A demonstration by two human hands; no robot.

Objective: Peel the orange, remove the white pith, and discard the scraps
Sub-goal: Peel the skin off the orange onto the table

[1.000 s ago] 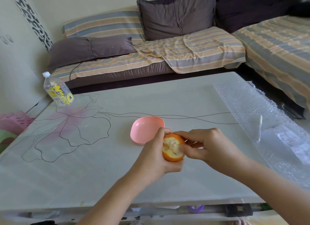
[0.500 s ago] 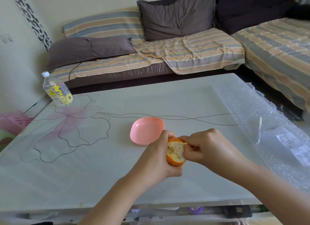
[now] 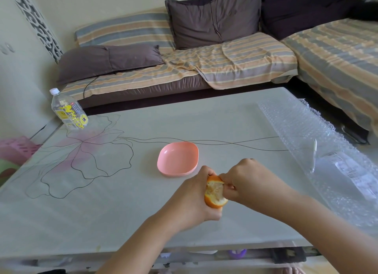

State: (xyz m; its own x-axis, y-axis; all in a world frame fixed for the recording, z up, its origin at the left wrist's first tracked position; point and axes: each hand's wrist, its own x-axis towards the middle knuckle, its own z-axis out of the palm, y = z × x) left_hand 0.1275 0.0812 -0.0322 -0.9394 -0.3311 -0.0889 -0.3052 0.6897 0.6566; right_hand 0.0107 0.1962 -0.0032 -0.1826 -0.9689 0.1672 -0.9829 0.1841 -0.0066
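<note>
The pale worktop (image 3: 204, 120) bears a line-drawn flower tinted pink toward 9 o'clock. A pink dish (image 3: 177, 158) sits near its centre. A clear bottle (image 3: 68, 112) with a yellow label sits at the 10 o'clock corner. Bubble wrap (image 3: 319, 151) covers the 3 o'clock side.

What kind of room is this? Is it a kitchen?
Most likely a living room at home, not a kitchen. A sofa with striped covers and dark cushions runs along the wall, and a table with a flower pattern stands in front of it.
</note>
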